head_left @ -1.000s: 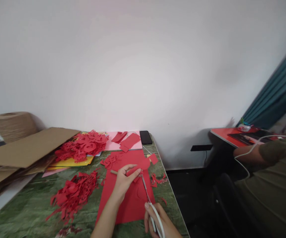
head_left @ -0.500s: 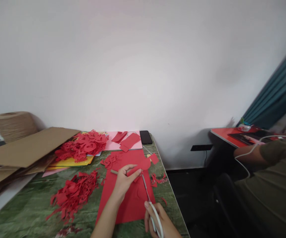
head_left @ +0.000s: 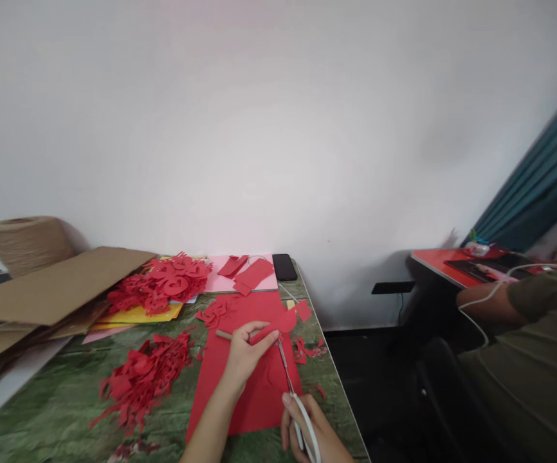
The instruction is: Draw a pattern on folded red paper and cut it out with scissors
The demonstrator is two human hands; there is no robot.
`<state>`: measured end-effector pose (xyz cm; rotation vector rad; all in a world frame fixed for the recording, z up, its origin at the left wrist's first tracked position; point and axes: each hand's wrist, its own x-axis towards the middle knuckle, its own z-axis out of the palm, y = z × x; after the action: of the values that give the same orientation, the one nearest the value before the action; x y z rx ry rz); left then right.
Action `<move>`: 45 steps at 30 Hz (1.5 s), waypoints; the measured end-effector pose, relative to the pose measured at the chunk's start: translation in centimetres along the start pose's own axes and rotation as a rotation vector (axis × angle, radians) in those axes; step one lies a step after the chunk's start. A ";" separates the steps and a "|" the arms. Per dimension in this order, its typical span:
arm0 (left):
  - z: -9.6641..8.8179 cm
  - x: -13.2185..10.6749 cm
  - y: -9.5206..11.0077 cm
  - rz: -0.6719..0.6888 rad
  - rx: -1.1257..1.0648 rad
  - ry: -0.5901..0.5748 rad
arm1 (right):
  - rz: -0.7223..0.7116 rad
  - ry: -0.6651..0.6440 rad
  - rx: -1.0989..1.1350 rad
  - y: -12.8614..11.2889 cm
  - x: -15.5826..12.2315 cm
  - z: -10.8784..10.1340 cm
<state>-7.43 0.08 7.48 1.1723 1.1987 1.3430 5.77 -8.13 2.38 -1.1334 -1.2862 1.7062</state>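
Observation:
My left hand point(head_left: 249, 350) pinches a folded piece of red paper point(head_left: 285, 321) with a rounded edge, held above a large red sheet point(head_left: 242, 405). Behind that hand a thin grey-brown stick, perhaps a pencil point(head_left: 222, 334), pokes out to the left. White-handled scissors point(head_left: 306, 418) are in my right hand point(head_left: 310, 424), with thumb and fingers around the handles. Their blades point up and away, and the tips are close to the red piece at my left thumb. Whether they touch the paper is too small to tell.
Red paper scraps point(head_left: 150, 370) lie left on the green table point(head_left: 66, 392). A pile of red cut-outs point(head_left: 172, 283), cardboard point(head_left: 61, 283) and a twine spool point(head_left: 27, 244) are behind. A phone point(head_left: 285, 267) lies near the wall. On the right, another person's arm point(head_left: 495, 302) rests by a red table point(head_left: 440, 263).
My left hand and the red piece have shifted slightly to the right. The scissors have turned a little, their tips staying near the left thumb.

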 end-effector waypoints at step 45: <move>0.4 0.2 -0.9 -0.078 -0.173 0.060 | -0.087 0.066 0.012 0.2 -0.2 -0.2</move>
<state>-6.98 0.37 6.62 0.9595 1.1344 1.4015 5.98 -8.30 2.19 -1.1016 -1.2643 1.5987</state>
